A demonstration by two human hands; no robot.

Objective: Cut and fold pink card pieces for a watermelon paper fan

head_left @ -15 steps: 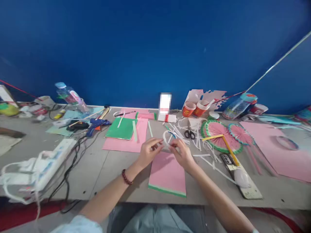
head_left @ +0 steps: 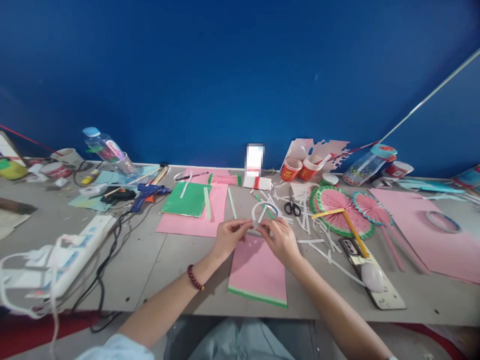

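Both my hands meet above a pink sheet of paper (head_left: pixel 258 270), which has a green strip along its near edge. Between them stands a thin roll of tape (head_left: pixel 254 212), a white ring with some blue inside it. My left hand (head_left: pixel 230 240) pinches the ring's lower left side with thumb and fingers. My right hand (head_left: pixel 281 241) is closed on its lower right side, fingertips close to the left ones. Whether a loose tape end lies between the fingertips is too small to tell. Black-handled scissors (head_left: pixel 292 208) lie just beyond my right hand.
White paper strips (head_left: pixel 310 242) are scattered at the right, by watermelon-patterned paper fans (head_left: pixel 333 205) and a phone (head_left: pixel 388 295). Left are a green paper pack (head_left: pixel 183 200), a blue glue gun (head_left: pixel 150 192) and a power strip (head_left: pixel 84 250) with cables. Red paper cups (head_left: pixel 291 170) stand behind.
The roll has turned in my fingers, so its ring looks wider and leans to the right. My fingertips have drawn closer together below it.
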